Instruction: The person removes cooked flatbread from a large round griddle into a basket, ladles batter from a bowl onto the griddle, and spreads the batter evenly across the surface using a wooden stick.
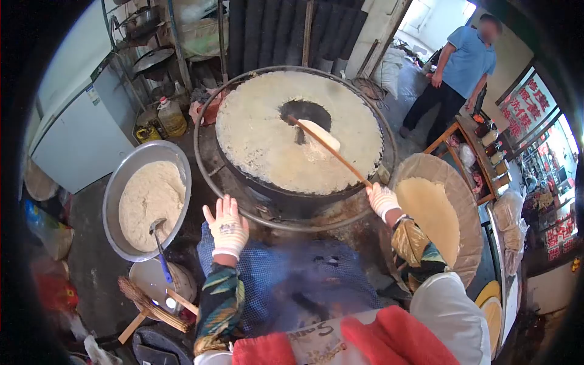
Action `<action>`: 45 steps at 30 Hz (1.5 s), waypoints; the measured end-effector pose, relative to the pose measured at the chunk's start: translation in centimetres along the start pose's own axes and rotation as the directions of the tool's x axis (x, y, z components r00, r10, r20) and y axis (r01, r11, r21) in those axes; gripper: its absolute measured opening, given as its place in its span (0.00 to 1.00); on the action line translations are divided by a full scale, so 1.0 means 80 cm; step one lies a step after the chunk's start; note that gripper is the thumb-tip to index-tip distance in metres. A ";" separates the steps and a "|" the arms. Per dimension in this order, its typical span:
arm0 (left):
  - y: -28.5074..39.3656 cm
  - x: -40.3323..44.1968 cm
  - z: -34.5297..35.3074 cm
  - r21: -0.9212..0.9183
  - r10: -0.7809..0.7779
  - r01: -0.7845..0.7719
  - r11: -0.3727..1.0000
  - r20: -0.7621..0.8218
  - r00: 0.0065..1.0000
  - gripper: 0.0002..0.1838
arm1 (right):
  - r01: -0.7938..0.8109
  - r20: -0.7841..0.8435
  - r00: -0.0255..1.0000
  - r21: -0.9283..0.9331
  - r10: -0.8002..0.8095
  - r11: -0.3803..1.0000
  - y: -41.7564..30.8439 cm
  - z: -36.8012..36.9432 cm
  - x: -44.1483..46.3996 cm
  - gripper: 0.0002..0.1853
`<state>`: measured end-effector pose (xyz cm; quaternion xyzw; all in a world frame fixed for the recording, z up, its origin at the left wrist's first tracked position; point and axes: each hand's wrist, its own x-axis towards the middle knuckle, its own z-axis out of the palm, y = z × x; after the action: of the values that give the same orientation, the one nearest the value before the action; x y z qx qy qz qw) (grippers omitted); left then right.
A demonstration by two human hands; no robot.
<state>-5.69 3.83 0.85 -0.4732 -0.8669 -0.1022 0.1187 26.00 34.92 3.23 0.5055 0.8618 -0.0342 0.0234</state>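
A large round griddle [267, 193] stands in front of me, coated with a pale layer of batter [255, 134] around a dark bare centre [310, 111]. My right hand [382, 199], in a white glove, is closed around the near end of a long wooden stick [340, 159]. The stick reaches across the griddle to the bare centre, passing over a whitish lump of dough [325, 137]. With gloved fingers spread, my left hand [227, 228] is beside the metal ring [277, 226] around the griddle, holding nothing.
Left of me, a metal basin [111, 210] of dough holds a ladle [163, 258]; below it are a bucket [137, 277] and a brush [143, 298]. A lined basket [471, 243] with flat pancakes [429, 213] is at right. A person [456, 67] stands beyond a wooden shelf [465, 143].
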 end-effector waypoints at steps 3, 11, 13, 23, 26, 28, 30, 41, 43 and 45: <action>0.007 0.004 -0.017 -0.179 -0.076 0.069 0.981 -0.036 0.996 0.27 | 0.035 -0.019 0.999 0.010 -0.034 0.999 -0.026 -0.015 -0.001 0.19; 0.167 -0.015 -0.350 -0.892 0.501 -0.448 -0.064 -0.417 0.759 0.32 | 0.039 -0.053 0.998 -0.011 -0.039 0.999 -0.022 0.001 0.012 0.21; 0.216 -0.022 -0.386 -0.902 0.650 -0.410 0.139 -0.229 0.724 0.30 | 0.078 0.007 0.997 0.012 -0.078 0.997 -0.056 -0.031 -0.015 0.21; 0.283 -0.077 -0.369 -0.823 0.019 -0.540 -0.178 -0.552 0.834 0.30 | 0.077 0.012 0.997 -0.064 -0.077 0.995 -0.026 -0.012 -0.024 0.21; 0.267 -0.072 -0.381 -0.758 -0.053 -0.599 -0.256 -0.608 0.792 0.30 | -0.060 -0.014 0.998 -0.056 0.060 0.997 0.012 0.014 0.000 0.21; 0.234 -0.046 -0.391 -0.834 0.470 -0.549 -0.051 -0.505 0.724 0.28 | -0.043 0.003 0.999 -0.082 0.043 0.996 0.013 0.005 0.008 0.20; 0.211 -0.028 -0.389 -0.748 0.605 -0.637 0.186 -0.424 0.674 0.29 | 0.345 -0.021 0.929 -0.303 -0.368 0.888 0.015 0.019 0.008 0.14; 0.119 -0.070 -0.011 -0.066 0.331 -0.327 0.943 0.069 0.941 0.38 | 0.202 0.065 0.976 0.073 -0.207 0.977 -0.021 0.003 -0.008 0.19; 0.108 -0.069 -0.002 -0.049 0.368 -0.367 0.929 0.013 0.930 0.39 | 0.136 0.059 0.988 0.061 -0.140 0.989 -0.009 -0.004 -0.007 0.19; 0.103 -0.063 -0.011 -0.006 0.355 -0.355 0.935 0.025 0.934 0.39 | 0.044 -0.009 0.999 0.086 -0.044 0.995 -0.001 -0.024 0.010 0.19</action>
<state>4.04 3.97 0.71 -0.6234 -0.7685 -0.0738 0.1236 25.51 35.73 5.08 0.4870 0.8706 -0.0702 -0.0024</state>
